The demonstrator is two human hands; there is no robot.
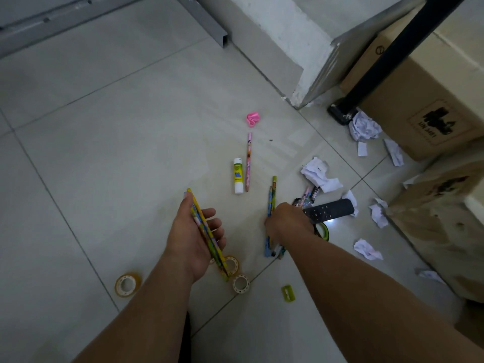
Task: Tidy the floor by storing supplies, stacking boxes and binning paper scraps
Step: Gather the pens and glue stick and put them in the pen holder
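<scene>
Nearest the person, well short of the white glue stick (pixel 238 176), clear tape rolls (pixel 118 285) and a green plastic sharpener (pixel 288 293) lie uncollected on the tiled floor (pixel 104 153). Left of and nearer than the glue stick, the left hand (pixel 195 231) cradles a bundle of yellow patterned pencils (pixel 197 208), seemingly as the gathering store. To the glue stick's right, the right hand (pixel 288 221) grips blue and green pencils (pixel 272 195), probably to add them. Farther right, crumpled white paper scraps (pixel 314 171) await binning.

Two bare arms show from the frame's lower edge to the wrists: the left forearm (pixel 146 310) and the right forearm (pixel 353 292). The left hand (pixel 193 231) and the right hand (pixel 285 221) are bare too. Between the arms lies a narrow dark strip (pixel 184 336) — clothing perhaps, too dim to tell.
</scene>
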